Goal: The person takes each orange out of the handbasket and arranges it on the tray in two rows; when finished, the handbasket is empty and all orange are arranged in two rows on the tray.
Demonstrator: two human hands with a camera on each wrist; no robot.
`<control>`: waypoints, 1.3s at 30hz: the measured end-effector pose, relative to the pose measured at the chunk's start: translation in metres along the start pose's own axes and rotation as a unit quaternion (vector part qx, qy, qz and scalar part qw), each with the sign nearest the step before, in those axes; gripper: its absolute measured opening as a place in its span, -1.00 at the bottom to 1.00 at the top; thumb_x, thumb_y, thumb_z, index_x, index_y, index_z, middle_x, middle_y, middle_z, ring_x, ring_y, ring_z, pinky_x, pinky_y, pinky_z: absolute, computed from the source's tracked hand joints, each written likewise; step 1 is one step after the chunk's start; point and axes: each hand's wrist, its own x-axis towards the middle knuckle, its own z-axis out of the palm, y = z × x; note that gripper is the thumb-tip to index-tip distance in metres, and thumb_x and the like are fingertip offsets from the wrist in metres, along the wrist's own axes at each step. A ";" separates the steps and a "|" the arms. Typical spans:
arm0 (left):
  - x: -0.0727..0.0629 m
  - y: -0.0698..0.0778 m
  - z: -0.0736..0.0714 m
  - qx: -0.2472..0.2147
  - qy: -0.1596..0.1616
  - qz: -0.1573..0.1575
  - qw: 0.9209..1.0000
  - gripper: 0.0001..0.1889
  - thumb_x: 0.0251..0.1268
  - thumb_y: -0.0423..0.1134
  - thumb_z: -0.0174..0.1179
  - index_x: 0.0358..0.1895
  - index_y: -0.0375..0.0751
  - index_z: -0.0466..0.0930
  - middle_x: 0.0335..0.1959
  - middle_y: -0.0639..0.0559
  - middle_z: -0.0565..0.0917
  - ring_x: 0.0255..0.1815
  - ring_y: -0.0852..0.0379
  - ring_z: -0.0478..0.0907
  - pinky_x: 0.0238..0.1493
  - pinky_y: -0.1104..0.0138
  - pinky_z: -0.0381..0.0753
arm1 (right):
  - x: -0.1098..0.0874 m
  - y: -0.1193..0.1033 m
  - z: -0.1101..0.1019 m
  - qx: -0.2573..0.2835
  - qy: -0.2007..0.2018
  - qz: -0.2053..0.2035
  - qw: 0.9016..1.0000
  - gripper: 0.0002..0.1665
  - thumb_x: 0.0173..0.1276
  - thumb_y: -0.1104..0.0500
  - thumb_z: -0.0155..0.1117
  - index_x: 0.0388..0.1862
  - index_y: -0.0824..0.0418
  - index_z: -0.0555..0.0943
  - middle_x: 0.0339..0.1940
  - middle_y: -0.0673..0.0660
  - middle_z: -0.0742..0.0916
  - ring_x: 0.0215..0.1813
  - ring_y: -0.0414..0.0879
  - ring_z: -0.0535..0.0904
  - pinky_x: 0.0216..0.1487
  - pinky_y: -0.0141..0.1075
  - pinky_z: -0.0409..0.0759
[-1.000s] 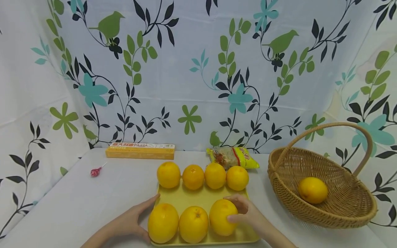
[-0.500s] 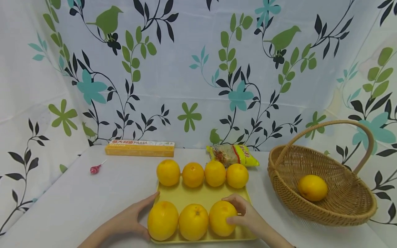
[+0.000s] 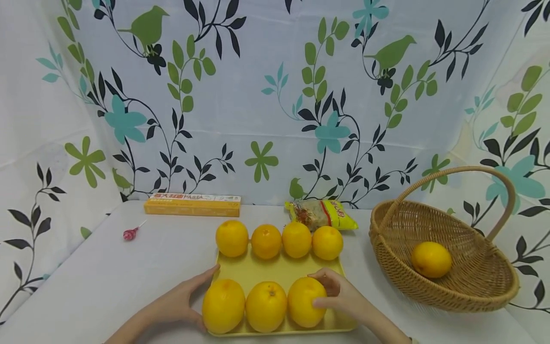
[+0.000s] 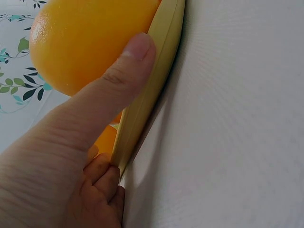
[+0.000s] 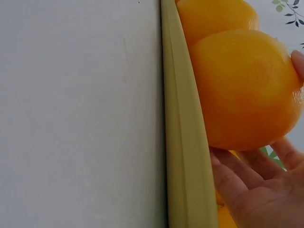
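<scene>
On a yellow tray (image 3: 275, 267) several oranges stand in two rows. The near row holds a left orange (image 3: 223, 306), a middle orange (image 3: 266, 306) and a right orange (image 3: 307, 302). My left hand (image 3: 180, 298) holds the tray's left side; in the left wrist view its thumb (image 4: 128, 71) lies against the tray wall beside the left orange, with bent fingers farther along the rim. The right orange is between the thumb and fingers of my right hand (image 3: 341, 296). In the right wrist view, those fingers (image 5: 237, 175) touch its side, and the orange sits behind the tray rim (image 5: 187, 133).
A wicker basket (image 3: 399, 272) with one yellow-orange fruit (image 3: 431, 259) stands at the right. Behind the tray lie a yellow snack packet (image 3: 322, 215) and a pasta box (image 3: 192, 205). A red lollipop (image 3: 130, 234) lies at the left on the white table (image 3: 107, 272).
The head view has shifted slightly, so everything sits a little higher in it. Both hands keep the same places at the tray and the right orange.
</scene>
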 end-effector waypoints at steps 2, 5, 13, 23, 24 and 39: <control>0.000 0.000 0.000 -0.001 0.000 0.000 1.000 0.10 -0.28 -0.10 0.46 0.40 -0.16 -0.05 0.36 -0.14 0.08 0.32 -0.20 -0.05 0.21 -0.14 -0.06 | 0.000 0.001 -0.003 -0.005 -0.017 0.001 1.000 -0.50 0.16 0.23 0.27 0.04 0.36 0.36 0.04 0.26 0.53 0.01 0.01 0.49 -0.01 -0.23 0.49; 0.000 -0.001 -0.001 -0.004 0.000 0.000 1.000 0.10 -0.28 -0.10 0.46 0.40 -0.15 -0.05 0.36 -0.14 0.07 0.32 -0.19 -0.06 0.21 -0.15 -0.07 | 0.001 0.001 -0.006 -0.008 -0.038 -0.002 0.999 -0.46 0.14 0.23 0.28 0.07 0.36 0.34 0.02 0.27 0.55 0.01 0.05 0.48 -0.03 -0.20 0.51; 0.001 0.000 -0.001 -0.002 0.001 0.000 1.000 0.10 -0.28 -0.10 0.46 0.40 -0.17 -0.05 0.36 -0.14 0.07 0.32 -0.20 -0.06 0.21 -0.14 -0.06 | 0.001 0.002 -0.006 -0.007 -0.051 -0.013 0.999 -0.40 0.10 0.24 0.31 0.10 0.36 0.32 0.03 0.28 0.53 0.02 0.06 0.48 -0.07 -0.19 0.54; 0.002 0.001 -0.002 0.001 0.001 0.003 1.000 0.09 -0.28 -0.10 0.45 0.39 -0.19 -0.05 0.36 -0.15 0.08 0.32 -0.20 -0.04 0.21 -0.14 -0.05 | 0.001 0.001 -0.007 -0.008 -0.056 -0.020 0.998 -0.41 0.10 0.25 0.30 0.11 0.31 0.35 0.03 0.25 0.55 0.00 0.07 0.50 -0.08 -0.17 0.54; 0.002 0.001 -0.002 0.002 0.000 0.003 1.000 0.09 -0.27 -0.10 0.45 0.39 -0.19 -0.05 0.36 -0.15 0.08 0.32 -0.20 -0.05 0.21 -0.13 -0.05 | 0.000 0.001 -0.007 -0.012 -0.058 -0.018 0.998 -0.42 0.11 0.25 0.29 0.12 0.30 0.34 0.03 0.24 0.55 0.00 0.06 0.49 -0.07 -0.18 0.53; 0.001 0.001 -0.001 -0.003 -0.003 -0.005 1.000 0.08 -0.27 -0.11 0.45 0.39 -0.17 -0.04 0.36 -0.15 0.07 0.33 -0.20 -0.06 0.21 -0.15 -0.07 | -0.002 0.001 -0.009 -0.037 -0.106 -0.008 0.994 -0.17 0.10 0.20 0.34 0.28 0.29 0.14 0.21 0.23 0.38 0.18 -0.03 0.35 0.12 -0.31 0.38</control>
